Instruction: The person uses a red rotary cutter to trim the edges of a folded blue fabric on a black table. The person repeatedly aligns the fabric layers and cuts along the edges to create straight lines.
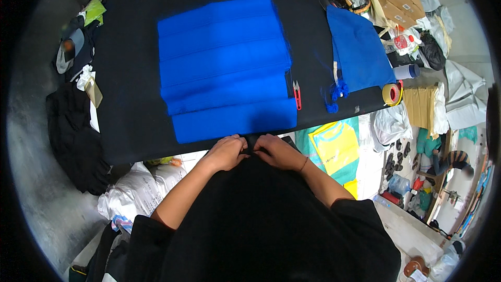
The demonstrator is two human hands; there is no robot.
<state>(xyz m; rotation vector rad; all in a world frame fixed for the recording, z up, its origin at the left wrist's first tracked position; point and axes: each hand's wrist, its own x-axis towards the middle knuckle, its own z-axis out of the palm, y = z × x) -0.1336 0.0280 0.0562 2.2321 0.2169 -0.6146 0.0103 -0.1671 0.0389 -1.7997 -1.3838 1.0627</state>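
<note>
Blue cloth: nearly square, far end leaning left
Left hand: cloth just beyond; fingers curled, cannot tell whether gripping
Right hand: likewise

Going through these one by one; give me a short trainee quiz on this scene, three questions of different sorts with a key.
1. Multiple choice: what lies just to the right of the large blue cloth?
A) a roll of tape
B) red-handled snips
C) a cardboard box
2. True or false: the left grip and right grip are close together, by the near edge of the black table.
3. Fill in the blank: a thin band shows on the ____ wrist.

Key: 1. B; 2. true; 3. right.
</note>
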